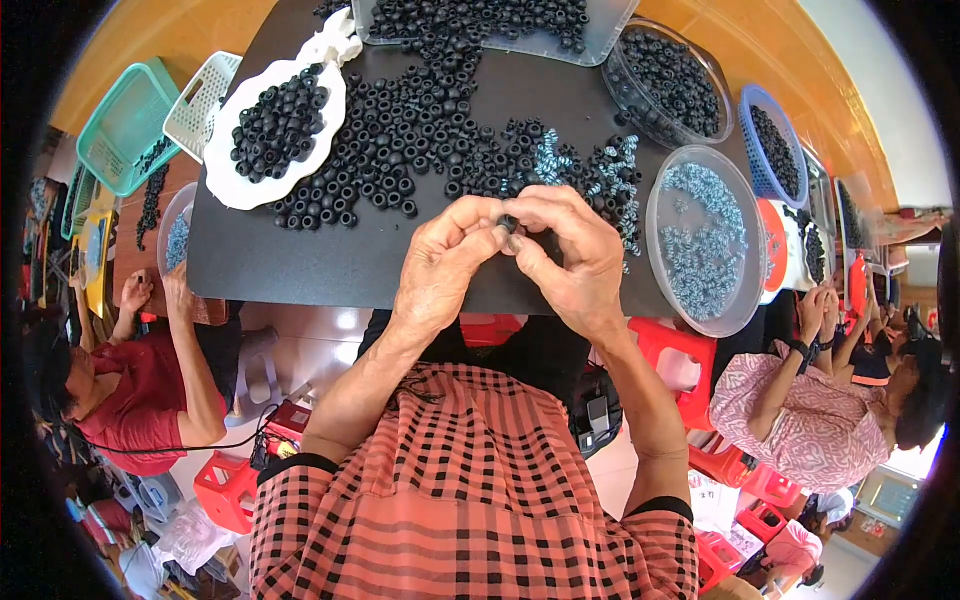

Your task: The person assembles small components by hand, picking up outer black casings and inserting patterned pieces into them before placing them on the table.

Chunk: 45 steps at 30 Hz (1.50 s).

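Both hands meet over the near part of the dark table, fingertips pinched around one small black ring-shaped piece (508, 222). My left hand (440, 262) grips it between thumb and index finger. From the other side, the thumb and fingers of my right hand (578, 245) close on the same piece; whether they also hold something smaller is hidden. Just beyond the fingers spreads a loose heap of black ring-shaped pieces (405, 125). Small blue-and-white striped coils (550, 158) lie among them, with more along the heap's right side.
A white scalloped plate (216, 160) of black pieces stands left. A clear tub (600, 45) and round clear bowl (718, 125) hold more. At right, a round tray (655, 255) contains blue coils. People sit on both sides, near red stools (225, 490).
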Tool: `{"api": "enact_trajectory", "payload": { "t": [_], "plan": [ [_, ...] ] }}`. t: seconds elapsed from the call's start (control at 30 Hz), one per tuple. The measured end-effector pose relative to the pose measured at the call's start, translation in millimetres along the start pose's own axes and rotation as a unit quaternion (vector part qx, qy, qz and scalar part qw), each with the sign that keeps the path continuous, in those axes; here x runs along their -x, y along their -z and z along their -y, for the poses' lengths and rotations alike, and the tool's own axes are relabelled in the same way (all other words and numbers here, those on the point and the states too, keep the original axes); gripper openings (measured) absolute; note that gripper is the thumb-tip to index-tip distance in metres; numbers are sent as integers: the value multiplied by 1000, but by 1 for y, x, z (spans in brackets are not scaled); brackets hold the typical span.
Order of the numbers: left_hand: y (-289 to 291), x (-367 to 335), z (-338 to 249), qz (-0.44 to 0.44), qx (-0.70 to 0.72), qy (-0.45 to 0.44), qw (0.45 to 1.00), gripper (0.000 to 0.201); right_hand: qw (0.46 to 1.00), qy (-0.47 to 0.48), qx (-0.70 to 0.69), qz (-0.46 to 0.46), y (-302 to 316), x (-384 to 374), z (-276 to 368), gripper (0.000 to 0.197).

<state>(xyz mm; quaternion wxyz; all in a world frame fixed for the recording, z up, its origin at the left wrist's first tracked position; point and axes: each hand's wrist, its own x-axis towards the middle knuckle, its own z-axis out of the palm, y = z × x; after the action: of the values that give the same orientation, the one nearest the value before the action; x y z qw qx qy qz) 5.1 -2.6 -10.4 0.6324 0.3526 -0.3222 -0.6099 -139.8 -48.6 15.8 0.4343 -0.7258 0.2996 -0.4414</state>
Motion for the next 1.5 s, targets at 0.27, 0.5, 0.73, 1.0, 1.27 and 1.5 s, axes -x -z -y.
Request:
{"api": "enact_trajectory", "payload": {
  "t": [0.27,0.5,0.73,1.0,1.27,1.5],
  "plan": [
    [1,0,4,-9,3,4,1000,15,990,62,113,-49,-10,7,1,36],
    [-9,6,-5,-33,-142,-15,989,11,996,15,59,-61,-5,7,-6,23],
    [-13,8,-2,-45,-178,-40,982,8,992,-30,-58,-106,-14,10,-8,15],
    [-9,8,1,-46,-166,-48,984,11,974,-69,-153,-150,-24,13,-6,25],
    [-3,1,-1,-26,-13,-1,1000,15,991,32,119,-59,-15,9,1,40],
    [1,-2,-3,-8,51,31,998,16,969,106,211,-77,-16,2,-5,42]
  ]
}}
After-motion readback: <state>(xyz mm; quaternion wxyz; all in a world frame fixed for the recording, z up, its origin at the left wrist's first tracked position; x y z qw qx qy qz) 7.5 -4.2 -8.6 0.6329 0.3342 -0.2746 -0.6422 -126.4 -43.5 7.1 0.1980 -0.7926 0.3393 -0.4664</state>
